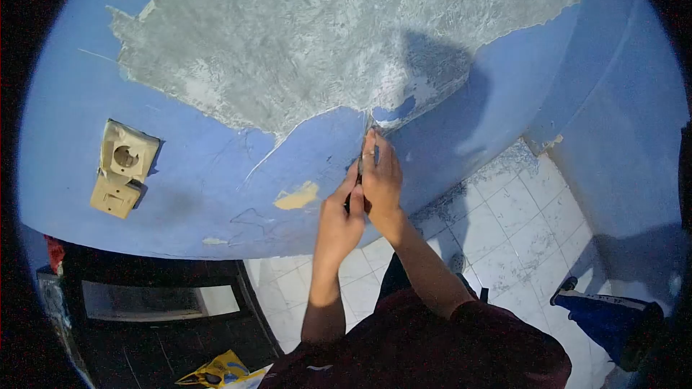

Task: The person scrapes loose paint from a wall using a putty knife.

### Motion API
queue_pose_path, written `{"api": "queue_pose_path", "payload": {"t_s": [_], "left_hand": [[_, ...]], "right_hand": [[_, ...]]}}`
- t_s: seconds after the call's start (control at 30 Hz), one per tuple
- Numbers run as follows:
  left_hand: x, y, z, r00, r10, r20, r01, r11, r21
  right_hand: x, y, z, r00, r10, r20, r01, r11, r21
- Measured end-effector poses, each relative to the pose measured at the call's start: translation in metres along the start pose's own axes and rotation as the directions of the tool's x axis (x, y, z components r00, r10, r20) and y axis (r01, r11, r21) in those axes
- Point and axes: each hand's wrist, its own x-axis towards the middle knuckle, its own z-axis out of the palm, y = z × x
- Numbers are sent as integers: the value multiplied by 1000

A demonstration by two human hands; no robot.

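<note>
A blue wall (pixel 216 166) shows a large bare grey patch (pixel 288 36) with ragged paint edges. At the patch's lower edge, the narrow tip of a scraper-like tool (pixel 369 119) touches the wall beside a small leftover piece of blue paint (pixel 395 109). My left hand (pixel 342 220) is closed around the tool's dark handle, lower down. Just above and to the right, my right hand (pixel 382 180) is closed on the same tool, its fingers stretched along it towards the tip. Most of the handle is hidden by my fingers.
On the wall at the left are a beige socket and switch (pixel 126 162). Below stands dark furniture (pixel 158 331) with a yellow bag (pixel 223 369). White tiles (pixel 504 216) cover the floor, which has debris near the wall. A blue item (pixel 605 320) lies at the lower right.
</note>
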Motion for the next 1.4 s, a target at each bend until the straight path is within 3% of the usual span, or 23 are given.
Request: {"api": "queue_pose_path", "payload": {"t_s": [0.07, 0.1, 0.17, 0.37, 0.47, 0.57, 0.7, 0.73, 0.8, 0.9, 0.97, 1.03, 1.23, 1.3, 1.4], "left_hand": [[-16, 1, 13, 990, -26, -139, 24, 1000, -15], [-19, 0, 19, 991, -19, -134, 17, 1000, -19], [-25, -3, 28, 955, 135, -264, -73, 970, 231], [-19, -3, 45, 876, 198, -439, -84, 961, 265], [-18, 2, 48, 872, 145, -468, -19, 965, 262], [-16, -5, 45, 862, 197, -467, -41, 945, 324], [-12, 5, 37, 869, 166, -466, -29, 958, 287], [-12, 14, 36, 884, 73, -462, 41, 972, 233], [-7, -3, 42, 880, 54, -473, 30, 985, 168], [-8, -1, 40, 863, -47, -502, 104, 991, 86], [-11, 5, 33, 897, 61, -437, 66, 961, 270], [-11, 2, 31, 898, 39, -438, 77, 966, 246], [-11, -7, 47, 872, -31, -489, 100, 988, 116], [-11, 1, 47, 871, 138, -471, -26, 971, 236], [-12, -6, 42, 882, 0, -471, 74, 988, 138]], "right_hand": [[-1, 9, 6, 998, 42, -52, -35, 991, 126], [1, 11, 4, 997, 41, -59, -34, 992, 119], [-1, 13, -1, 999, -27, -34, 31, 993, 112], [5, 17, -8, 997, -76, -18, 78, 995, 66], [7, 18, -10, 994, -106, -7, 106, 994, 18], [9, 15, -10, 989, -124, -82, 116, 989, -94], [9, 8, -6, 994, -88, -61, 80, 990, -114], [8, 5, -6, 998, -57, -18, 54, 991, -126], [10, 8, -3, 997, -58, -49, 50, 987, -151], [17, 4, -7, 996, -64, -69, 61, 997, -48], [16, -1, -10, 998, 30, -56, -26, 998, 63], [11, -3, -4, 998, 50, -49, -48, 998, 39], [16, 12, -15, 993, -83, -81, 78, 995, -61], [15, 11, -20, 1000, -27, 0, 27, 999, 19], [15, 8, -21, 998, -21, 54, 22, 1000, -18]]}}
